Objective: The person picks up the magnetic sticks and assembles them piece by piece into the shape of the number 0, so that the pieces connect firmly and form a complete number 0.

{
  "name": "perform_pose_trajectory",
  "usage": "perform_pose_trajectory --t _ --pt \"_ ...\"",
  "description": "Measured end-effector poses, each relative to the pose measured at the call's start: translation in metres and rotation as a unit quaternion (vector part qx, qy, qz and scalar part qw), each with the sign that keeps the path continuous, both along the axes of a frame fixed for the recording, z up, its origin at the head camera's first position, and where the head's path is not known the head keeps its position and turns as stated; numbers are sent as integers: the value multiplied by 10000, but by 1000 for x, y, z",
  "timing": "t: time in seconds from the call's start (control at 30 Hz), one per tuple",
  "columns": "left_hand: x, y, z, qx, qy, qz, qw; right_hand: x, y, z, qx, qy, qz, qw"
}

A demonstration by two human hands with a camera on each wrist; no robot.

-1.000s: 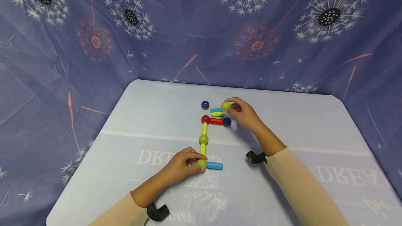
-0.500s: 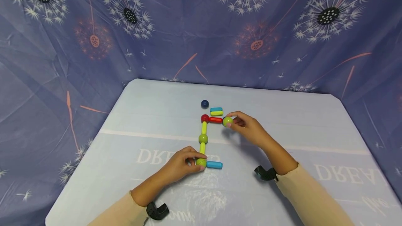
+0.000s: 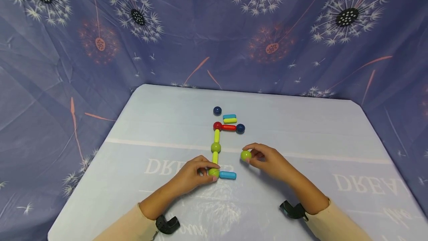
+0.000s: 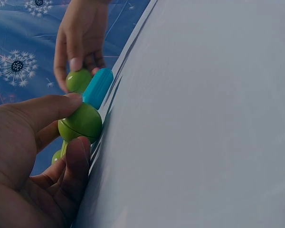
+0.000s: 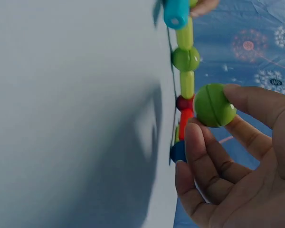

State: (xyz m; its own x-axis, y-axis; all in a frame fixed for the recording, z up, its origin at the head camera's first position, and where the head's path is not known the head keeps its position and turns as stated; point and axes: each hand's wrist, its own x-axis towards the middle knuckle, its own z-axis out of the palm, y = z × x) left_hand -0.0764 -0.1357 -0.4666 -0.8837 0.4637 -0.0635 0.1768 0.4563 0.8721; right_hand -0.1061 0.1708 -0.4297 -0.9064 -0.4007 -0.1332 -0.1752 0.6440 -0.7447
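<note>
On the table lies a chain of balls and sticks: a red ball, a red stick ending in a dark blue ball, and yellow-green sticks running toward me through a middle green ball. My left hand pinches the green ball at the near end, from which a light blue stick points right. My right hand holds a separate green ball between thumb and fingers, above the table and right of the chain.
Beyond the chain lie a loose blue stick, a yellow-green stick beside it, and another dark blue ball. A pale cloth covers the table. A blue dandelion-print curtain hangs behind its far edge.
My right hand has carried its green ball toward me, from near the loose sticks, past the dark blue ball at the chain's end. The left hand has stayed on the near green ball.
</note>
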Motion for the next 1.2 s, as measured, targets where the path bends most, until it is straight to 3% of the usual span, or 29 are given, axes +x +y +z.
perform_pose_trajectory --t 0.27,0.57,1.2 --pt "-1 0 -1 4 -16 -6 10000 24 2 -6 149 -26 195 9997" --pt "-1 0 -3 89 1 -2 10000 40 -4 -13 190 88 319 9993" --pt "0 0 0 18 -35 -26 10000 49 -6 -28 -272 129 133 9995"
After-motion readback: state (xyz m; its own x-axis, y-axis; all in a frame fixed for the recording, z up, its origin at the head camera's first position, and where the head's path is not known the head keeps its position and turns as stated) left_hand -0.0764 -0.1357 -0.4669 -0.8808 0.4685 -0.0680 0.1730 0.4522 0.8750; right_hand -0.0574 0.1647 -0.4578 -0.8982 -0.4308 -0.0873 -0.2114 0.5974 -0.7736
